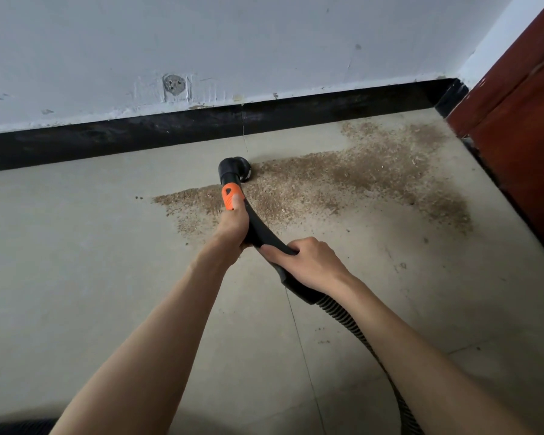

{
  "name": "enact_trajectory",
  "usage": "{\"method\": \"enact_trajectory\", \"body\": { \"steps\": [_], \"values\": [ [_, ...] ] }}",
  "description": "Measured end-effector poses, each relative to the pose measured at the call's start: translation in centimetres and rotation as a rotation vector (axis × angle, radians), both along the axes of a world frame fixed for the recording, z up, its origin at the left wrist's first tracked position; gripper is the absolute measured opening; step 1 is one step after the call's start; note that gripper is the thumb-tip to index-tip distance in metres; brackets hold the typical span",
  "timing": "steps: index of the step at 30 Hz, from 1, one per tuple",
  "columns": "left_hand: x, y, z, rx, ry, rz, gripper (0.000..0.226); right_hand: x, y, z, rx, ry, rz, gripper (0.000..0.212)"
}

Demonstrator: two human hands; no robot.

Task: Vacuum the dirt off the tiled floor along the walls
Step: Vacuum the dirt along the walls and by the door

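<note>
A black vacuum wand with an orange grip section (232,196) ends in a black angled nozzle (236,168) that sits on the beige tiled floor (76,246) at the left end of a wide patch of brown dirt (358,180). My left hand (233,227) grips the wand just behind the orange part, thumb lying on it. My right hand (308,262) holds the wand's curved black end, where the ribbed hose (371,350) joins and runs back toward the lower right. The dirt spreads from the nozzle rightward to the corner.
A white wall with a patched round hole (173,84) and a black skirting board (139,136) runs across the back. A reddish-brown wooden door or panel (515,120) closes off the right side. Another dark piece of hose (16,426) shows at the bottom left.
</note>
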State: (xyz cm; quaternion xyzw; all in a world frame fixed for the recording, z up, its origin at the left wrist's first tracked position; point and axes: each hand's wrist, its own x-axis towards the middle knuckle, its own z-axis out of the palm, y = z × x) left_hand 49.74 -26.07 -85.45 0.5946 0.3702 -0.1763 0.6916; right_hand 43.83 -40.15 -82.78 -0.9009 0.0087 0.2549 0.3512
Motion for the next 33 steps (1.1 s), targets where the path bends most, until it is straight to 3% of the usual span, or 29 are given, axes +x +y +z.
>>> {"method": "enact_trajectory", "body": {
  "steps": [11,33],
  "values": [
    [1.4,-2.1,0.1,-0.044,-0.009,-0.034,0.049,1.3,-1.9,0.0,-0.085,-0.065,-0.005,0.059],
    [4.2,-9.6,-0.1,-0.087,-0.078,-0.172,0.056,2.8,-8.6,-0.7,-0.067,-0.053,-0.164,0.057]
  ]
}}
